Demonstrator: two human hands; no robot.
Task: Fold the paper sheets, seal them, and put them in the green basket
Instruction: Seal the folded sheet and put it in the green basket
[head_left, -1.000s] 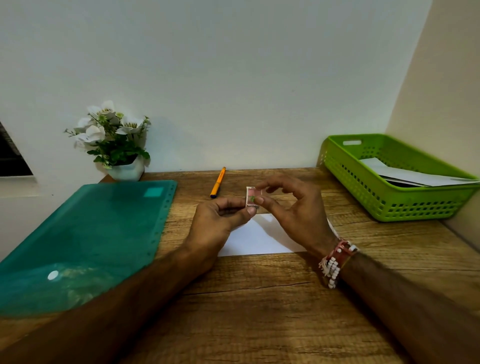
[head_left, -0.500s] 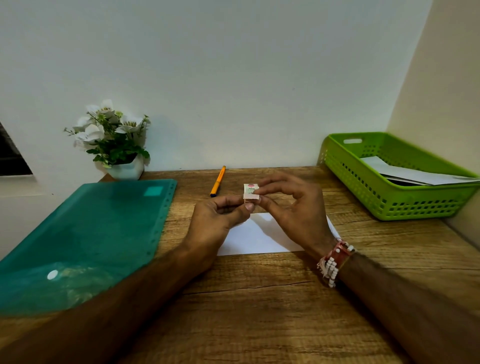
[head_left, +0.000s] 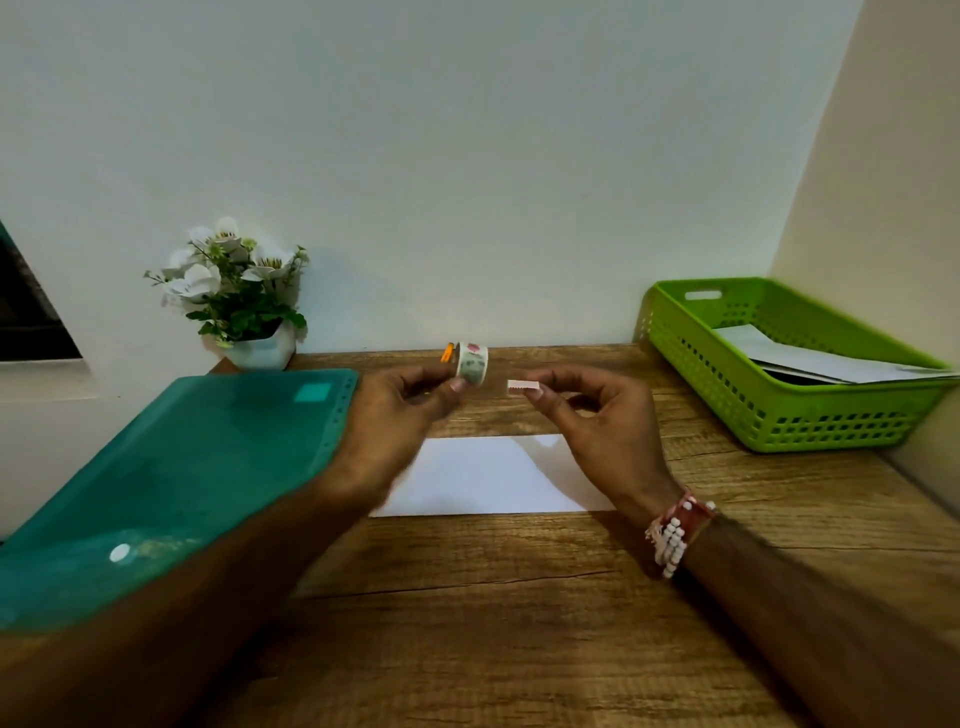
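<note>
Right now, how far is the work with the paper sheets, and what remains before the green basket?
Done: white sheets lie in the green basket; whether sealed, I cannot tell. One folded sheet lies on the table. In hand: the left hand holds a tape roll, the right hand pinches a short piece of tape, apart from the roll. Left: seal the folded sheet with it, then put it in the basket.

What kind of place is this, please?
Probably a home or office desk set in a corner: a wooden table, a green basket holding papers, a teal plastic folder and a small potted plant.
</note>
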